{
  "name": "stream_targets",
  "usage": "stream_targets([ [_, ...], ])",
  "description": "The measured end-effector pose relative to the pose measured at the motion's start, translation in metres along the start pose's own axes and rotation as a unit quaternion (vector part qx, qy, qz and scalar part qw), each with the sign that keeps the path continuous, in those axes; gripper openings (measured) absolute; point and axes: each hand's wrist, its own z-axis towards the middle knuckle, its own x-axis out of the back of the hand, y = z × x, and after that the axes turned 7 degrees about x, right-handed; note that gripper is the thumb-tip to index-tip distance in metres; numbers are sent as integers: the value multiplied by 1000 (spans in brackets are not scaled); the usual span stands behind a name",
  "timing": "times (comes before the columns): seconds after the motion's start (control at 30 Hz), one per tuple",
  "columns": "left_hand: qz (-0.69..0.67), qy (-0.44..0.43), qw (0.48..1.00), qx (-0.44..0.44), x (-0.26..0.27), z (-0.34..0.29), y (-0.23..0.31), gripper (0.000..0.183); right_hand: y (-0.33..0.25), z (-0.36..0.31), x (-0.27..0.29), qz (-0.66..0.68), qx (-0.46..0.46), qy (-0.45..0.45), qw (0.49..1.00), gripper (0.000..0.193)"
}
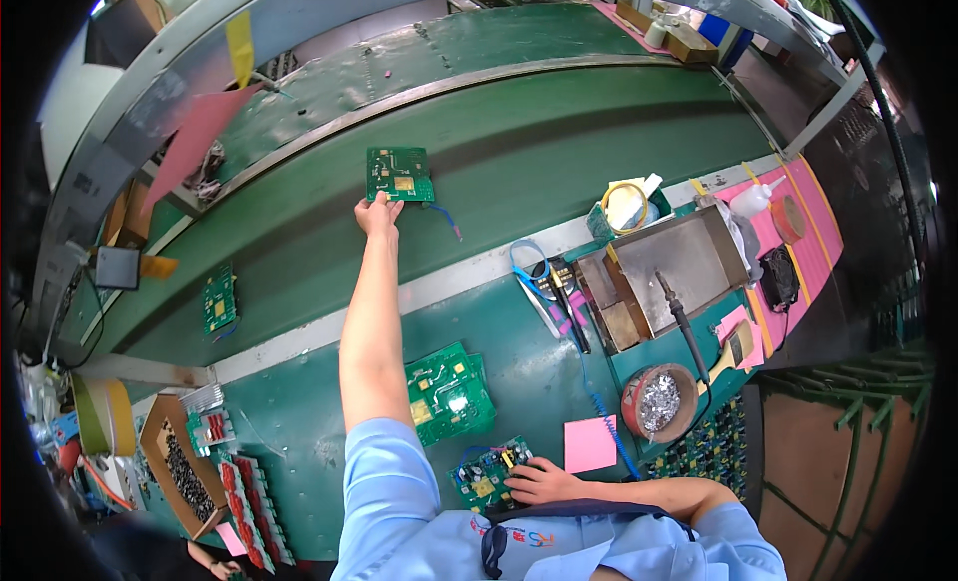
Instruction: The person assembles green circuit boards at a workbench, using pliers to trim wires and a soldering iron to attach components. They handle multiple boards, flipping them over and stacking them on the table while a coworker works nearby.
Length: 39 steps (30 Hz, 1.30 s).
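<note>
My left hand [378, 214] reaches out over the green conveyor belt, its fingers closed on the near edge of a green circuit board [399, 170]. A blue wire trails from that board's right side. Close to my body, my right hand [544, 481] grips the right edge of a second circuit board [484, 478], which carries upright components. Its thumb is hard to see. Between the two hands, a stack of green circuit boards [449, 391] lies on the green work table. Farther left, another circuit board [220, 299] with a blue wire sits on the belt.
Right of the boards are a soldering iron [684, 321], a metal tray [689, 262], a round tin of metallic bits [659, 401], a brush [733, 351] and a pink pad [591, 444]. At left stands a cardboard box of small parts [183, 471]. A metal rail [299, 331] separates table and belt.
</note>
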Motion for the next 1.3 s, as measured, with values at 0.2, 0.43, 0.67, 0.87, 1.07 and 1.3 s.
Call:
stream_targets([
  [0.2,109,-136,983,-53,58,-87,75,38,-4,10,3,49,-33,-19,998,23],
  [0.43,89,-229,969,-39,102,-213,105,36,-7,18,11,72,-36,-95,992,52],
  [0.67,120,-240,963,-5,128,-296,100,41,1,38,64,157,-90,127,975,23],
  [0.87,101,-235,966,41,137,-342,92,40,37,72,110,478,-321,355,737,27],
  [1.07,74,-229,968,66,145,-365,80,39,41,96,130,706,-302,260,585,35],
  [1.3,28,-183,978,94,154,-375,59,35,37,96,123,660,-313,221,646,31],
])
